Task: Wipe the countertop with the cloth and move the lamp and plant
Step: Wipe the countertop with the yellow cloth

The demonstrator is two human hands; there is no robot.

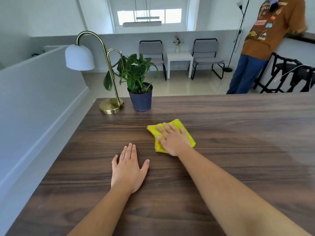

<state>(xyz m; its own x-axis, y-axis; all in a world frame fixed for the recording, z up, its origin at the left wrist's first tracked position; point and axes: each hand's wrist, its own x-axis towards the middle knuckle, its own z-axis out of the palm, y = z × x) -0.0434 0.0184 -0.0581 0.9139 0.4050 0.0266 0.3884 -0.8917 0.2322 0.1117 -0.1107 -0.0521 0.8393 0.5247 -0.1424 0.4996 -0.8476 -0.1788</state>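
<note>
A folded yellow cloth (184, 129) lies on the dark wooden countertop (238, 133), near its middle. My right hand (172, 139) presses flat on the cloth with straight fingers. My left hand (127, 167) rests flat on the bare wood, a little nearer and to the left of the cloth. At the far left corner stands a brass lamp (110, 104) with a white shade. Right beside the lamp is a leafy green plant (141, 99) in a dark blue pot.
The countertop's left edge runs along a white half wall (34, 103). Beyond the far edge, a person in an orange shirt (265, 31) stands at the right, near black stools. Two grey chairs and a small white table (179, 60) stand further back.
</note>
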